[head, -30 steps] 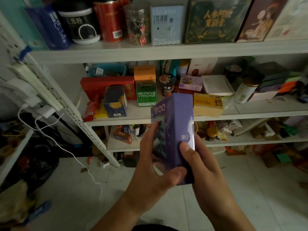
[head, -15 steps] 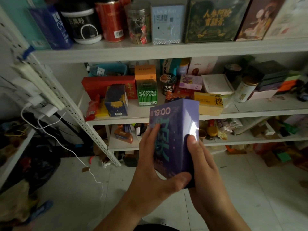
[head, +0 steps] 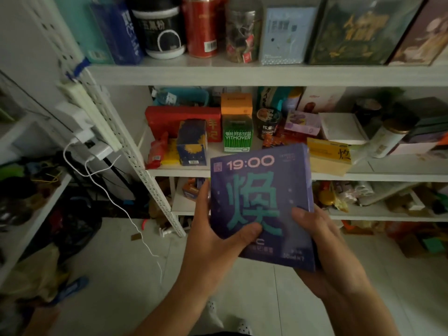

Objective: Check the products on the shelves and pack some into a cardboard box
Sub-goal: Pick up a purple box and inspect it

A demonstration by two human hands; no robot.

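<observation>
I hold a purple box [head: 260, 190] marked "19:00" with a large teal character, its front face turned toward me, in front of the white shelves [head: 266, 75]. My left hand [head: 218, 238] grips its left edge, thumb across the lower front. My right hand [head: 324, 241] holds the right edge and bottom corner, thumb on the front. No cardboard packing box is in view.
Middle shelf holds a green VITMOVER box [head: 237, 137], an orange box [head: 236, 104], a red box [head: 181, 120], a dark blue box [head: 191, 145] and a yellow box [head: 329, 152]. Jars and boxes line the top shelf. A power strip [head: 82, 103] with white cables hangs left. Tiled floor below.
The purple box has turned from edge-on to face-on, showing its printed front. Both hands shifted with it and kept their hold.
</observation>
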